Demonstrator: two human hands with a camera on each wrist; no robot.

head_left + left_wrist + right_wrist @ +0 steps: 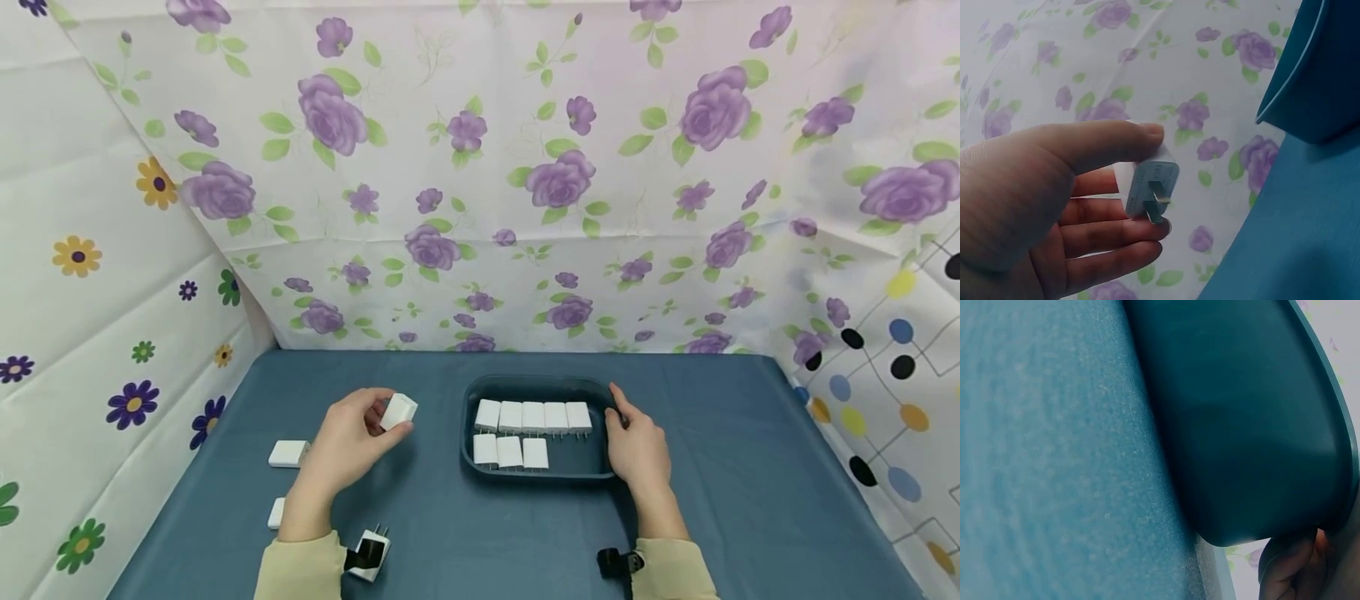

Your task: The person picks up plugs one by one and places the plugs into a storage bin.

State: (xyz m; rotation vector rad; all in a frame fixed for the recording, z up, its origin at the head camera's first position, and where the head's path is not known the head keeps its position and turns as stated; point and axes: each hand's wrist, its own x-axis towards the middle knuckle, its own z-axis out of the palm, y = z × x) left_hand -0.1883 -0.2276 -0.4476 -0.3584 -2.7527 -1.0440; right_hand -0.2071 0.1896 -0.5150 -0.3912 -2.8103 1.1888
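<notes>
My left hand (348, 442) pinches a white charger plug (398, 411) between thumb and fingers, held above the table left of the tray. In the left wrist view the two metal prongs of this charger plug (1146, 187) point toward the camera. At the tray's right end, my right hand (639, 442) grips the rim of the dark blue tray (536, 477). Inside the tray, white charger plugs stand in two rows: several in the back row (533, 415) and three in the front row (509, 451), prongs toward me. The front right part of the tray shows its bare bottom.
On the table (480, 542), a white charger plug (288, 453) lies left of my left forearm. Another charger plug (276, 512) is partly hidden behind that forearm. A third charger plug (372, 546) lies by the left cuff, partly covered by the wrist strap. Flowered cloth (480, 167) hangs behind.
</notes>
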